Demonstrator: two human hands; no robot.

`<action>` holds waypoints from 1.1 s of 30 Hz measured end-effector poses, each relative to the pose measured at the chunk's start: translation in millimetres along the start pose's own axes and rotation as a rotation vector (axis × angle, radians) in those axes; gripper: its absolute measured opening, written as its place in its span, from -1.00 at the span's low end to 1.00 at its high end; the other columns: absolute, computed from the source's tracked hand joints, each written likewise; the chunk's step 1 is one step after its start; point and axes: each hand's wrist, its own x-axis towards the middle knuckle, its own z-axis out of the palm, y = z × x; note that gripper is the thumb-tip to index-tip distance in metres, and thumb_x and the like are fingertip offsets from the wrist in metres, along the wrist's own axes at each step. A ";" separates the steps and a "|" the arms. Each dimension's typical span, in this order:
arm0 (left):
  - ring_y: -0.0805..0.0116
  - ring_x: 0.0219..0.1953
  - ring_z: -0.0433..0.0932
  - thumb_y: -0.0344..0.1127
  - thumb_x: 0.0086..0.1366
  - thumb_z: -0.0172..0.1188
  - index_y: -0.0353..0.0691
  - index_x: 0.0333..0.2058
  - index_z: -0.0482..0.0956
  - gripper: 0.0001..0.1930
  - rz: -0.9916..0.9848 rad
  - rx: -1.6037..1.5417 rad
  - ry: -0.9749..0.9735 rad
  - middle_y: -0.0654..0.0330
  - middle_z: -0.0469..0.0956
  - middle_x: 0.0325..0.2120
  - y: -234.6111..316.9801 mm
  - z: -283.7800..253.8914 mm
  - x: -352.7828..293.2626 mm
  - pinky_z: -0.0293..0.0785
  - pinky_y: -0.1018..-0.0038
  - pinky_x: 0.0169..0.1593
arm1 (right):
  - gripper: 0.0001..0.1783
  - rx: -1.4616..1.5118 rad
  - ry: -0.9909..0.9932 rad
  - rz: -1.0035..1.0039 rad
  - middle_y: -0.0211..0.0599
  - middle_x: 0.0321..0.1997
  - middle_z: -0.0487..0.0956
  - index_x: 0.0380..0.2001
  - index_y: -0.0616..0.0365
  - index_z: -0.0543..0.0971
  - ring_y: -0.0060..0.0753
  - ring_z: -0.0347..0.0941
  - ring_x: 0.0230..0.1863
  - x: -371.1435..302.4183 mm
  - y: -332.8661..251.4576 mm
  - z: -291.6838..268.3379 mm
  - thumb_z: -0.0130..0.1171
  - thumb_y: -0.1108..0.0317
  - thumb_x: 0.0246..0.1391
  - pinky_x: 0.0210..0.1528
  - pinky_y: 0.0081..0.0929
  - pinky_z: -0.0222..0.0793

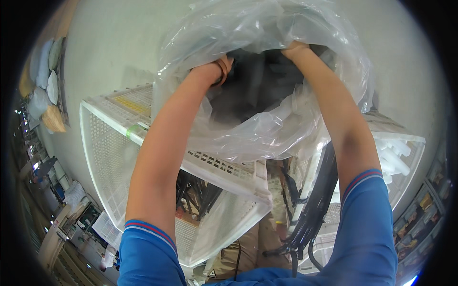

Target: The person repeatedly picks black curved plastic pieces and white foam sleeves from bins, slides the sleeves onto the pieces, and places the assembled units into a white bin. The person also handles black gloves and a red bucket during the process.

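A large clear plastic bag stands open in front of me, its wide folded mouth framing a dark inside. Grey shapes show dimly in there, too dark to name. My left hand, with a dark band round its wrist, reaches into the mouth on the left side. Its fingers are mostly hidden, so I cannot tell whether they grip. At the far right of the opening, my right hand is closed on the bag's film, fingertips out of sight. Between both hands the film's far edge runs nearly straight.
White perforated plastic crates stand nearer me, one with dark thin parts inside. Black tubular pieces lean between the crates. White cylindrical pieces fill a crate at right. Filled sacks lie far left.
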 end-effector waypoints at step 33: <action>0.11 0.23 0.35 0.37 -0.16 0.43 -0.22 0.18 0.46 0.01 -0.374 -1.493 -0.457 0.09 0.45 0.16 50.4 -6.7 -26.3 0.21 0.29 0.28 | -0.38 0.183 -0.132 0.165 -0.21 0.23 0.44 0.17 0.14 0.43 -0.24 0.38 0.19 -16.6 119.8 24.4 0.12 -0.04 0.17 0.23 -0.35 0.31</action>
